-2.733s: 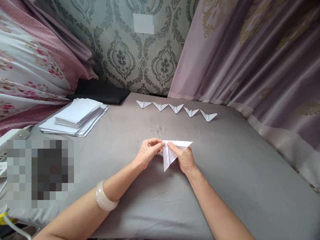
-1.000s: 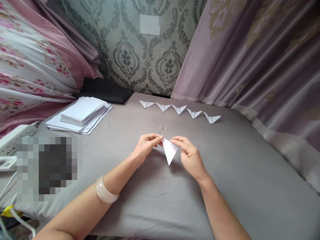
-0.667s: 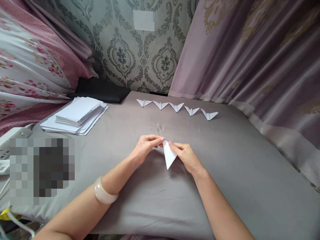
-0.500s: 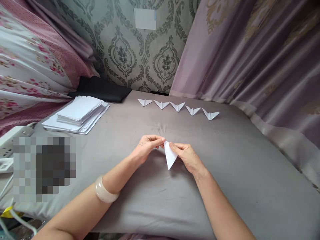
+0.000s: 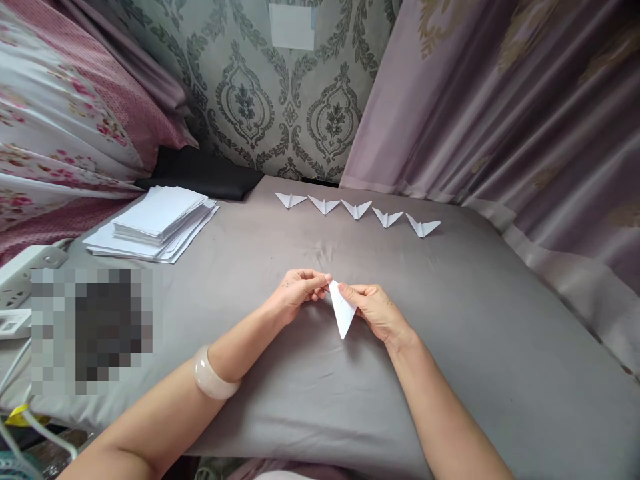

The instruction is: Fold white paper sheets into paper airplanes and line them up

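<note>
A folded piece of white paper (image 5: 343, 312), pointed at its lower end, is held up between both hands above the grey cloth. My left hand (image 5: 301, 293) pinches its upper left corner between thumb and fingers. On the right side, my right hand (image 5: 377, 310) grips the paper with the thumb on its near face; the fingers behind it are mostly hidden. Farther back, several folded white paper planes (image 5: 356, 211) with spread wings stand in a row across the cloth.
A stack of white paper (image 5: 157, 217) lies at the left, with black folded fabric (image 5: 200, 175) behind it. A power strip (image 5: 25, 280) with cables is at the left edge. Curtains (image 5: 450, 100) hang on both sides, and a patterned wall (image 5: 250, 100) stands behind.
The view has tipped slightly. Both hands keep their hold on the folded paper, whose lower tip has swung a little to the right.
</note>
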Demonstrator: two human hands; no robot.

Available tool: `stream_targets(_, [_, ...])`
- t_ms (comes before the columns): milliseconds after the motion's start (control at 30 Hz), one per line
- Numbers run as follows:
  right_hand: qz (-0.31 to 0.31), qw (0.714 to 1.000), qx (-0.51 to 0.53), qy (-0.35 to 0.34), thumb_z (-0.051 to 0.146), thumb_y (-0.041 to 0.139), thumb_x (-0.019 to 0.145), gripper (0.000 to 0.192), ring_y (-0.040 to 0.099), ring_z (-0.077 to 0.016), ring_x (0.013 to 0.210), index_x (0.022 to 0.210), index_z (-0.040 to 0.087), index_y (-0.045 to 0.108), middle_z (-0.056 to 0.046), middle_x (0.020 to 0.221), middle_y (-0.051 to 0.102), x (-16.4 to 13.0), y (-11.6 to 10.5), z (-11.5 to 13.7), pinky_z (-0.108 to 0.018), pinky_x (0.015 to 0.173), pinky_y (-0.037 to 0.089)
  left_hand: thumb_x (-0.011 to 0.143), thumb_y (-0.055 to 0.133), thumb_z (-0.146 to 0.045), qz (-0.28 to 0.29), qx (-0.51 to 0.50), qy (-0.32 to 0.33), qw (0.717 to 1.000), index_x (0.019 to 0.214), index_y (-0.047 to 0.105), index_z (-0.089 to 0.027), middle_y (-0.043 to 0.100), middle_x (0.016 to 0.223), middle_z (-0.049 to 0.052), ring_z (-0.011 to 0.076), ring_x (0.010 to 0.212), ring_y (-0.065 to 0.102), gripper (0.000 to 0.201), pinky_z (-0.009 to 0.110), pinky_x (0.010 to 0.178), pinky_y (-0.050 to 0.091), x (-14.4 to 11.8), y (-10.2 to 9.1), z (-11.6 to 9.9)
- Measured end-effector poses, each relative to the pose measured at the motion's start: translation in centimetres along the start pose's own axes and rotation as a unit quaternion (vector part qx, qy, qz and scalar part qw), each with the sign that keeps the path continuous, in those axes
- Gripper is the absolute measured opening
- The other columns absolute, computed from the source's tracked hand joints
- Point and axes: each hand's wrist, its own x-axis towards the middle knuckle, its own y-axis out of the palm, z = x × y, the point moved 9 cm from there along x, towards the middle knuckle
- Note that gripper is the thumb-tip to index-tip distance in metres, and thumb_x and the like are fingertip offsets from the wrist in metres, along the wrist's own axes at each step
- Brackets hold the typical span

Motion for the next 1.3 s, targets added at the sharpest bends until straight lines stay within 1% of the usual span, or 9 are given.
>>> stream_targets(267, [0.032, 0.999, -0.036, 0.004, 0.058, 0.073, 0.066, 0.045, 0.041, -0.0095, 0.056, 0.069, 0.014, 0.075, 0.002, 0.055, 0.054, 0.1, -0.1, -0.3, -0.026, 0.056, 0.027, 0.061, 0.083, -0.041, 0.062, 0.036, -0.050, 0.996, 0.070, 0.068, -0.013, 0.062, 0.065, 0.002, 0.0092, 0.058, 0.054, 0.033, 0.022, 0.054, 0.036, -0.4, 1.0, 0.4])
stream_targets(400, [0.058, 0.997, -0.055, -0.009, 0.058, 0.071, 0.068, 0.044, 0.043, -0.0101, 0.057, 0.072, 0.014, 0.075, 0.000, 0.059, 0.058, -0.3, 0.1, 0.2, -0.025, 0.057, 0.029, 0.058, 0.084, -0.038, 0.060, 0.086, -0.041, 0.994, 0.065, 0.068, -0.013, 0.061, 0.061, 0.002, 0.0080, 0.053, 0.049, 0.030, 0.023, 0.050, 0.030, -0.5, 1.0, 0.2])
stream_targets(533, [0.088, 0.995, -0.037, -0.007, 0.053, 0.072, 0.070, 0.040, 0.051, -0.0116, 0.065, 0.083, 0.015, 0.076, -0.002, 0.071, 0.065, -0.5, 0.1, 0.4, -0.025, 0.063, 0.037, 0.057, 0.084, -0.036, 0.040, 0.049, -0.057, 0.996, 0.062, 0.067, -0.013, 0.062, 0.062, 0.003, 0.0082, 0.053, 0.048, 0.029, 0.023, 0.050, 0.031, -0.3, 0.6, 0.5])
stream_targets(667, [0.019, 0.999, -0.037, -0.003, 0.052, 0.076, 0.065, 0.040, 0.048, -0.0101, 0.057, 0.074, 0.014, 0.074, -0.001, 0.063, 0.063, 0.1, -1.7, 0.0, -0.025, 0.057, 0.036, 0.058, 0.083, -0.036, 0.039, 0.038, -0.053, 0.997, 0.062, 0.066, -0.013, 0.064, 0.065, 0.005, 0.0093, 0.054, 0.050, 0.029, 0.023, 0.050, 0.032, -0.2, 0.3, 0.1])
stream_targets(867, [-0.045, 0.998, 0.034, 0.012, 0.048, 0.083, 0.058, 0.037, 0.052, -0.0114, 0.056, 0.059, 0.016, 0.065, 0.000, 0.058, 0.062, 0.6, -2.9, -0.5, -0.025, 0.055, 0.036, 0.067, 0.076, -0.035, 0.112, 0.146, -0.025, 0.983, 0.062, 0.068, -0.013, 0.064, 0.064, 0.005, 0.0099, 0.055, 0.051, 0.023, 0.022, 0.050, 0.032, -0.9, 1.3, -0.8])
stream_targets(1000, [-0.062, 0.989, 0.135, 0.018, 0.064, 0.066, 0.072, 0.049, 0.060, -0.0143, 0.066, 0.080, 0.016, 0.073, -0.007, 0.080, 0.071, 0.7, -3.4, -0.1, -0.024, 0.057, 0.043, 0.067, 0.077, -0.037, 0.043, 0.067, -0.012, 0.997, 0.068, 0.068, -0.013, 0.064, 0.067, 0.005, 0.0088, 0.055, 0.050, 0.026, 0.022, 0.050, 0.034, -0.5, 0.1, -1.1])
stream_targets(1100, [-0.023, 0.985, 0.167, 0.044, 0.076, 0.047, 0.077, 0.069, 0.063, -0.0176, 0.074, 0.092, 0.014, 0.073, -0.014, 0.095, 0.071, 0.6, -2.8, -0.2, -0.026, 0.057, 0.046, 0.065, 0.079, -0.037, -0.002, 0.016, -0.008, 1.000, 0.073, 0.068, -0.012, 0.064, 0.072, 0.006, 0.0084, 0.056, 0.051, 0.029, 0.021, 0.051, 0.037, -0.1, -0.9, -0.8])
stream_targets(1200, [0.000, 0.985, 0.171, 0.011, 0.068, 0.061, 0.073, 0.057, 0.063, -0.0184, 0.081, 0.093, 0.016, 0.072, -0.012, 0.098, 0.070, 0.5, -1.5, 0.3, -0.027, 0.062, 0.048, 0.065, 0.080, -0.038, -0.024, -0.013, 0.008, 1.000, 0.072, 0.068, -0.012, 0.065, 0.074, 0.006, 0.0082, 0.060, 0.053, 0.029, 0.020, 0.053, 0.039, 0.1, -1.1, -0.8])
stream_targets(1300, [-0.058, 0.983, 0.172, -0.029, 0.050, 0.080, 0.062, 0.039, 0.059, -0.0147, 0.074, 0.080, 0.017, 0.070, -0.006, 0.085, 0.068, 0.5, -1.0, 0.2, -0.025, 0.060, 0.046, 0.063, 0.082, -0.037, -0.034, -0.047, 0.021, 0.998, 0.074, 0.069, -0.012, 0.065, 0.074, 0.004, 0.0078, 0.063, 0.055, 0.030, 0.020, 0.056, 0.040, -0.1, -0.4, -0.6])
